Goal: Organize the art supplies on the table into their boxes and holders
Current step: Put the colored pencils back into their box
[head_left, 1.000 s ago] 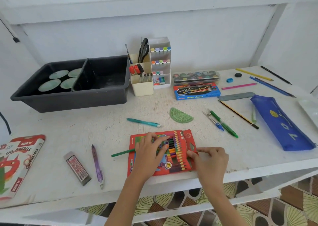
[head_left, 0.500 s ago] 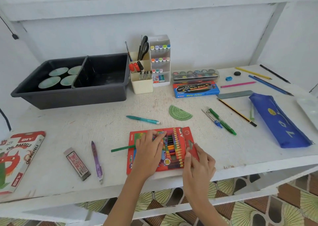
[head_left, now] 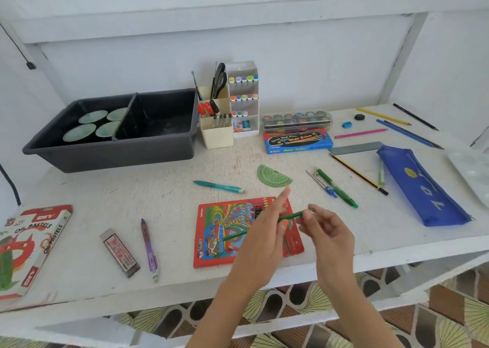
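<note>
A red colour pencil box (head_left: 219, 231) lies flat near the table's front edge, its printed cover facing up. Just above it, a green colour pencil (head_left: 291, 216) is held slanted between both hands. My left hand (head_left: 260, 237) grips its middle with the thumb, index finger pointing up. My right hand (head_left: 326, 232) pinches the pencil's upper right end. The pencil's lower left end hangs over the box cover. My hands hide the right part of the box.
A black bin (head_left: 113, 157) sits at the back left, with cream holders (head_left: 217, 133) beside it. Loose items: teal pen (head_left: 218, 186), green protractor (head_left: 274, 175), compass and green pen (head_left: 336, 188), blue pouch (head_left: 420, 186), several pencils (head_left: 360, 174), purple pen (head_left: 149, 247), oil pastels box (head_left: 26, 244).
Both hands were pressing on the open pencil box, with the green pencil lying at its left edge. Now the cover lies over the box and both hands hold the green pencil above it.
</note>
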{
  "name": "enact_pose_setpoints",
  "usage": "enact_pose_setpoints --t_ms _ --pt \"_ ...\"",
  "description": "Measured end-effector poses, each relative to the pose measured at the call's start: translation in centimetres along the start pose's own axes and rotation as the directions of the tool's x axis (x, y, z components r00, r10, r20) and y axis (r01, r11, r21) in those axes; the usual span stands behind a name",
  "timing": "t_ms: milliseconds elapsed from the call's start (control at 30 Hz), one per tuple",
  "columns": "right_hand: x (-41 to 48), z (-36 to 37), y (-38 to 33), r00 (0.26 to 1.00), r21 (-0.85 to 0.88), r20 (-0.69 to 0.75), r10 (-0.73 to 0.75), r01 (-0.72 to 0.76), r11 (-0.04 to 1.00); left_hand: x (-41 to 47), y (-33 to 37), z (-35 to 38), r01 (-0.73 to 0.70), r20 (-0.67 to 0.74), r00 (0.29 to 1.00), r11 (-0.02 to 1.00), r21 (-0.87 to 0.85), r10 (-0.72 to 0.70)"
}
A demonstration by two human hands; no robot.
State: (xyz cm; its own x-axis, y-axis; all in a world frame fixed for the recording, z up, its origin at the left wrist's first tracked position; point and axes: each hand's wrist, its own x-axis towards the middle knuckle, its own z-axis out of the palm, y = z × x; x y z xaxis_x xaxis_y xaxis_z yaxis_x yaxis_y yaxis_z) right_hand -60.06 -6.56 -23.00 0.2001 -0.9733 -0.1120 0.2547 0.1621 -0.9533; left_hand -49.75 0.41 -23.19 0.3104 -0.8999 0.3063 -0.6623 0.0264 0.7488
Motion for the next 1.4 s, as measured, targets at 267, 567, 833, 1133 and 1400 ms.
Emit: enact_pose_setpoints --t_ms 267,567,833,1133,1400 --pt "3.5 -5.6 -2.6 0.989 0.136 -0.147 -0.005 0.025 0.99 -1.5 -4.3 -2.1 0.266 -0.02 0.962 0.913 0.309 -0.274" --pt "3.5 -7.9 -1.2 0.979 -0.032 -0.204 -0.019 0.013 0.999 -2.6 -5.9 -2.2 0.228 0.103 0.937 0.808 0.543 -0.333" --pt "3.2 -6.6 0.1 0.938 -0.074 -0.345 -0.028 0.002 0.997 -2.7 -5.7 -2.2 0.237 0.087 0.939 0.811 0.535 -0.332" --pt "3.6 -7.3 -0.2 0.922 -0.132 -0.383 -0.056 0.005 0.991 -2.7 -5.5 -2.2 0.237 0.07 0.945 0.82 0.521 -0.319" --pt "1.6 -3.9 1.5 0.98 -0.531 -0.117 -0.158 0.073 0.844 -2.8 -5.7 -2.1 0.209 0.074 0.947 0.777 0.594 -0.311"
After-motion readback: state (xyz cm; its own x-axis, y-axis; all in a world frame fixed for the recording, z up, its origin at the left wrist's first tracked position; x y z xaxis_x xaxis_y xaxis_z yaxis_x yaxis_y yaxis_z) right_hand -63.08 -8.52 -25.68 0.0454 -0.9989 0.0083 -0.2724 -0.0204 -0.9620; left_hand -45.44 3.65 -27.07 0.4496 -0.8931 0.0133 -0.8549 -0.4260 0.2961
